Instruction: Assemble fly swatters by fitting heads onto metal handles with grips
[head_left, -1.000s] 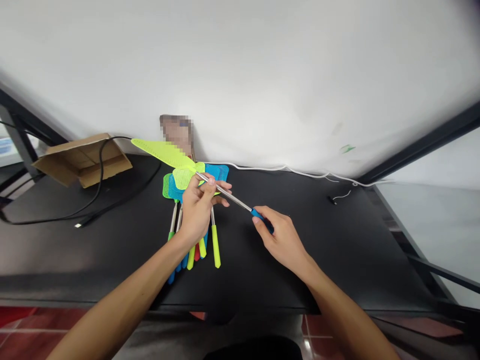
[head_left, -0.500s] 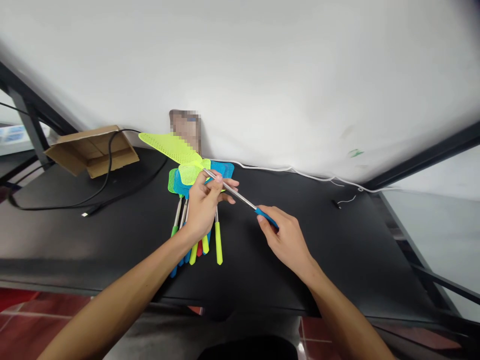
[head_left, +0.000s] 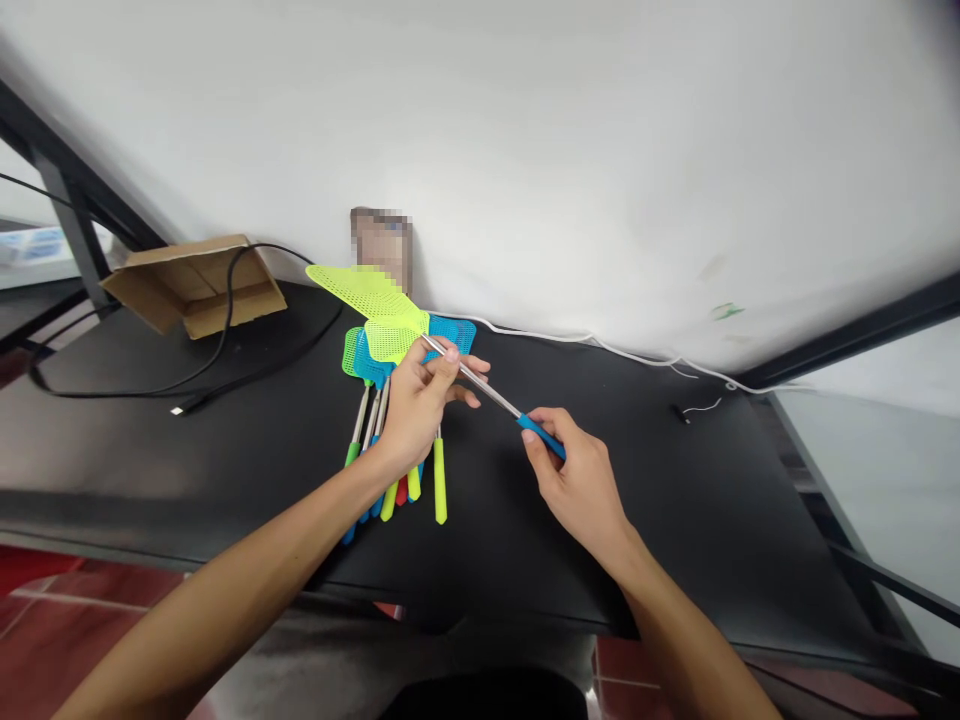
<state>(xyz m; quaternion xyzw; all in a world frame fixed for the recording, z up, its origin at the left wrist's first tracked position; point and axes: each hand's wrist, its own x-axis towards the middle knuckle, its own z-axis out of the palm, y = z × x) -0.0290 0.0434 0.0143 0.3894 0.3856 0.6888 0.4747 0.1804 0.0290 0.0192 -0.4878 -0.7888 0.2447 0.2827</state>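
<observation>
Between my two hands is a fly swatter (head_left: 367, 292) with a yellow-green mesh head, a silver shaft and a blue grip. My left hand (head_left: 426, 392) pinches the shaft close to the head with thumb and fingers. Wrapped round the blue grip is my right hand (head_left: 579, 470). Beneath my left hand, several more fly swatters (head_left: 439, 480) lie in a pile on the black table (head_left: 510, 560), with green, blue and yellow heads and coloured grips. My left hand and forearm hide part of that pile.
An open cardboard box (head_left: 196, 290) rests at the back left beside a looped black cable (head_left: 135, 393). A blurred-out object (head_left: 384, 245) leans on the white wall. A white cord (head_left: 525, 333) runs along the wall's foot, with a small black connector (head_left: 681, 413) at the right.
The view has shifted slightly. Both hands keep their hold on the swatter, whose head has come a little to the right, nearer the pile's heads.
</observation>
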